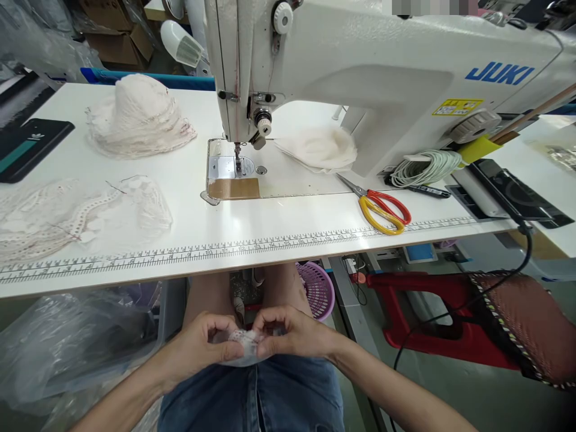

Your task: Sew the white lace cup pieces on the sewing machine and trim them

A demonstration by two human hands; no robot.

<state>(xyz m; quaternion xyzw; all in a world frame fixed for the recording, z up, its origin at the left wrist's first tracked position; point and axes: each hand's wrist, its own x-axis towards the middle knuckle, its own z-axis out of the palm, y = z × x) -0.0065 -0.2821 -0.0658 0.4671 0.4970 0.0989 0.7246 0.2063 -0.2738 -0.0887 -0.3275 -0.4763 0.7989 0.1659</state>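
Observation:
Over my lap, below the table's front edge, my left hand (198,348) and my right hand (292,333) pinch a small white lace piece (245,345) between their fingertips. Most of the piece is hidden by my fingers. On the table above stands a white JUKI sewing machine (382,66), its needle (237,153) raised over the plate. A stack of pink-white lace cups (137,117) sits to the needle's left. Loose lace trim (67,213) lies at the table's near left.
Red-and-yellow scissors (384,210) lie right of the machine plate, beside a white cord coil (425,168). A ruler strip (225,246) runs along the table (292,222) front. A purple basket (317,288) and a red stool (432,312) stand under it. Plastic bags (67,342) fill the lower left.

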